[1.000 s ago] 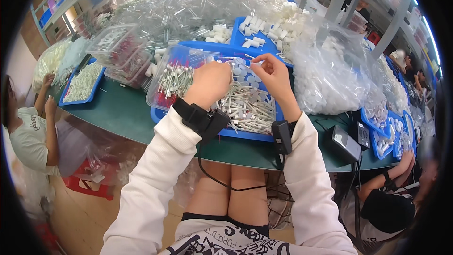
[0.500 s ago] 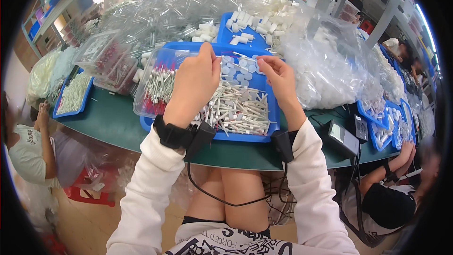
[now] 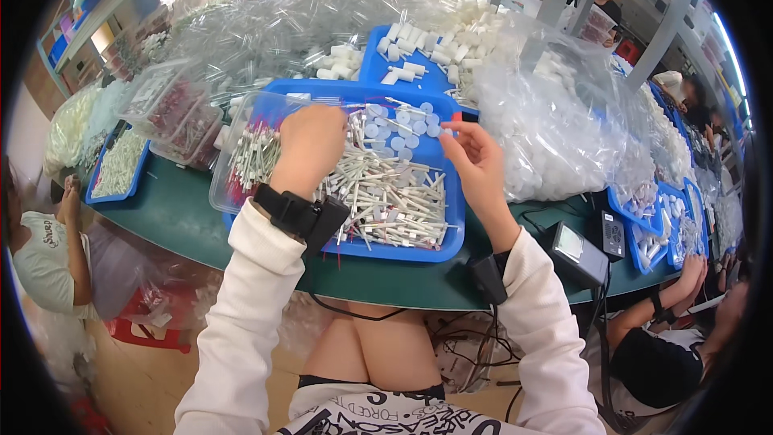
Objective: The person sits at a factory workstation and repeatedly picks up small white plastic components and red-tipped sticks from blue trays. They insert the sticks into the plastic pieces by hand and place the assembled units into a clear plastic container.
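Observation:
My left hand point(image 3: 312, 150) is curled over the left part of a blue tray point(image 3: 451, 229), near a clear plastic box point(image 3: 221, 181) that overlaps it. Its fingertips are turned down and hidden. Thin white sticks with red ends point(image 3: 254, 153) lie in the box, and a heap of white sticks point(image 3: 390, 201) fills the tray's front. Translucent round discs point(image 3: 400, 130) are scattered toward the tray's back right. Beside them, at the right rim, my right hand point(image 3: 481, 163) has thumb and forefinger drawn together. Whatever is between them is too small to name.
Behind the tray, another blue tray point(image 3: 378, 64) holds white cylinders. A large clear bag of white pieces point(image 3: 547, 129) bulges at the right. Stacked clear boxes point(image 3: 181, 113) stand left. A small grey device point(image 3: 580, 254) with cables sits at the table's right edge. Other people work nearby.
My left hand has moved left and down, away from my right hand, its fingers now turned downward. My right hand is slightly lower. The tray appears shifted left and nearer in view.

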Tool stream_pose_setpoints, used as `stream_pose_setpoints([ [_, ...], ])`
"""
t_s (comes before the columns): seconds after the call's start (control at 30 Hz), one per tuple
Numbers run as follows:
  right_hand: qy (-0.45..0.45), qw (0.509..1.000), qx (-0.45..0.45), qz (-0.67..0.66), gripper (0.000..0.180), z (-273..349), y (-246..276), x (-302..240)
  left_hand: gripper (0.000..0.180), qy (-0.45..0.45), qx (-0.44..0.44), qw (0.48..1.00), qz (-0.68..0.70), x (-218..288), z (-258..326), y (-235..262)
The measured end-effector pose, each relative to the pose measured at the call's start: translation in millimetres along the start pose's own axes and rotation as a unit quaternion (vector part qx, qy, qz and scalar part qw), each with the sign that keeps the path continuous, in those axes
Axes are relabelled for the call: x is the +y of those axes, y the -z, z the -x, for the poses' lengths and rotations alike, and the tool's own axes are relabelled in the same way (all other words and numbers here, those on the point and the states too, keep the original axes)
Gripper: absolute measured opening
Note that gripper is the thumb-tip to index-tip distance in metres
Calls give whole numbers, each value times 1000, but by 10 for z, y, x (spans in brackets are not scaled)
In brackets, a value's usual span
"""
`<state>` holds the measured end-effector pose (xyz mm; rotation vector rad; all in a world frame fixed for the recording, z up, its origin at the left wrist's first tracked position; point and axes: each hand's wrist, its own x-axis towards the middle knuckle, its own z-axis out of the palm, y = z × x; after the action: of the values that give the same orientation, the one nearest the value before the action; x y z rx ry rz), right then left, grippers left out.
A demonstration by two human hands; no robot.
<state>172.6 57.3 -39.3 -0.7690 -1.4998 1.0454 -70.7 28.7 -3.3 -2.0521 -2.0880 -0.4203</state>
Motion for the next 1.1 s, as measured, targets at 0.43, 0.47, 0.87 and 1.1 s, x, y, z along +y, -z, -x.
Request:
stream_pose_setpoints([
  [0.43, -149, 893, -128, -405, 34, 16, 253, -283, 11, -17, 37, 770, 637, 791, 45, 283],
  [0.47, -142, 906, -128, -377, 34, 2, 283, -276, 12, -5, 5, 748, 664, 789, 41, 202],
  [0.87, -150, 914, -154, -345, 33, 8, 336, -219, 27, -172, -81, 868, 458, 775, 179, 25],
  [1.1, -157, 892, -181, -383, 34, 73, 249, -221, 18, -205, -11, 863, 462, 801, 167, -60],
])
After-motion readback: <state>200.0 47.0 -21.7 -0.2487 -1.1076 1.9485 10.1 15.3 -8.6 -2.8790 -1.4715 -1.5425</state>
